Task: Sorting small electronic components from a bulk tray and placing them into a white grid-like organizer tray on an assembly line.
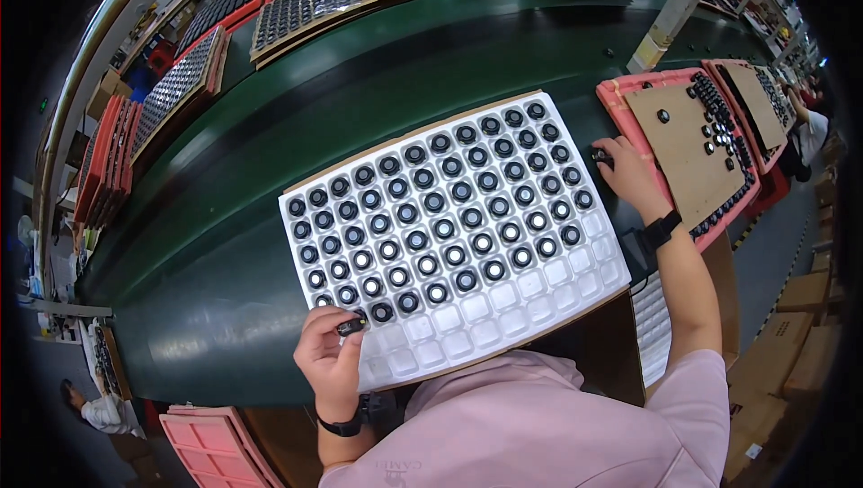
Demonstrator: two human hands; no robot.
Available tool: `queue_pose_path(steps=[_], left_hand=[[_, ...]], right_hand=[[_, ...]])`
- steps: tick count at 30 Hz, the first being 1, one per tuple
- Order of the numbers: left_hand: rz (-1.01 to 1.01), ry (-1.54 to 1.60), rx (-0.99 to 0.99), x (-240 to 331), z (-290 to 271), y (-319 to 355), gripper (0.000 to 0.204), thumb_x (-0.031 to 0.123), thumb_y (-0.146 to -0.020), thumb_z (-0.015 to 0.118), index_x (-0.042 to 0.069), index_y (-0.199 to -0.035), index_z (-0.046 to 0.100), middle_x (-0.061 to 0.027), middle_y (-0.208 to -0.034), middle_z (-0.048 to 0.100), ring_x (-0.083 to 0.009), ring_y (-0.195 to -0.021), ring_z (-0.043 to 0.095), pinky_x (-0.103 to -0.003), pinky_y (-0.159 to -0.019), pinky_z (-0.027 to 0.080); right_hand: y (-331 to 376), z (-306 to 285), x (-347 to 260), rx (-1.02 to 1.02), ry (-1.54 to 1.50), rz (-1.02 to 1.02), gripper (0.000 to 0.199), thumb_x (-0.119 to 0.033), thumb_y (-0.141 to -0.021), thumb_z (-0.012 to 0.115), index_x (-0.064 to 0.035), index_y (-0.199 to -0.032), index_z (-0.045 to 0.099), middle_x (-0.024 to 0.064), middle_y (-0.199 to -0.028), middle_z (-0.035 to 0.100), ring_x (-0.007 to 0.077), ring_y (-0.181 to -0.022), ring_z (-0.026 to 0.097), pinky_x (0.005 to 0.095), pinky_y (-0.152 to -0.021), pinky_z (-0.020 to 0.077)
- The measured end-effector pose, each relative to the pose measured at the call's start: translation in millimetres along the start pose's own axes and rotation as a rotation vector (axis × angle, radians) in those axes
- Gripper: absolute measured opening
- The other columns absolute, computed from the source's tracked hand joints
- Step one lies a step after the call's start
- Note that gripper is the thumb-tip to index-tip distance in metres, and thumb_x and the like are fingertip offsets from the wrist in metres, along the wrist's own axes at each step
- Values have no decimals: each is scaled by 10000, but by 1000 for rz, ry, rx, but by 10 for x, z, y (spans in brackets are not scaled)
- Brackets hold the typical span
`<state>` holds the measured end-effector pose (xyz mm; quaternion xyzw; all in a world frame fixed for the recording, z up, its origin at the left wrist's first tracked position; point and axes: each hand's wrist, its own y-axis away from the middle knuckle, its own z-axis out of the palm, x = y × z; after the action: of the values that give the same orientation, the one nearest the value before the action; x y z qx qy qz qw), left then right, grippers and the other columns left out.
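A white moulded tray (485, 332) lies in front of me on a thin cardboard sheet. Its upper rows hold many small black round parts (416, 240) with shiny grey centres, while the pockets along the near edge have nothing in them. Over the tray's near left corner, my left hand (331, 358) pinches a black round part (351, 326) between thumb and fingers. My right hand (632, 181) is closed on another black part (602, 157), just right of the tray and beside a pink tray (622, 91). Fingers partly cover both held parts.
A cardboard sheet (670, 169) with loose black parts lies in the pink tray. The green conveyor belt (207, 263) runs beneath the white tray. A metal post (679, 12) rises at the far right. Filled trays (333, 3) line the far side; pink trays (216, 443) lean at lower left.
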<state>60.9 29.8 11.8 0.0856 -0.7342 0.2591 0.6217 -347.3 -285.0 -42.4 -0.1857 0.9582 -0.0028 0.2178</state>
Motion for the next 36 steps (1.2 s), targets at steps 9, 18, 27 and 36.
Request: queue_pose_path(steps=[9, 18, 27, 36], left_hand=[[21, -169, -60, -186, 438, 281, 220, -30, -760, 748, -17, -966, 672, -128, -954, 636, -208, -880, 619, -294, -783, 494], [219, -50, -265, 18, 647, 18, 274, -72, -721, 742, 1, -978, 683, -127, -936, 651, -217, -855, 626, -306, -734, 502], [313, -162, -303, 70, 653, 17, 317, -87, -698, 727, 23, -992, 685, -118, -937, 642, -215, -832, 622, -304, -715, 495], [423, -358, -413, 129, 704, -9, 352, -88, -668, 709, 30, -998, 678, -123, -1030, 612, -234, -911, 601, -333, -751, 492]], right_hand=[[455, -176, -656, 243, -37, -253, 341, -14, -847, 640, -23, -1186, 606, 133, -1121, 611, 270, -1009, 606, 318, -835, 492], [1102, 92, -1886, -395, -987, -285, 240, -8, -876, 626, 25, -1113, 622, 110, -1032, 632, 170, -930, 615, 293, -839, 485], [1053, 291, -2205, -649, -1209, -297, 295, -64, -877, 676, 3, -1155, 609, 79, -1016, 626, 142, -889, 605, 284, -801, 494], [1144, 369, -2212, -474, -1101, -395, 417, -75, -786, 771, -13, -1167, 613, 78, -1015, 636, 155, -839, 598, 289, -760, 487]])
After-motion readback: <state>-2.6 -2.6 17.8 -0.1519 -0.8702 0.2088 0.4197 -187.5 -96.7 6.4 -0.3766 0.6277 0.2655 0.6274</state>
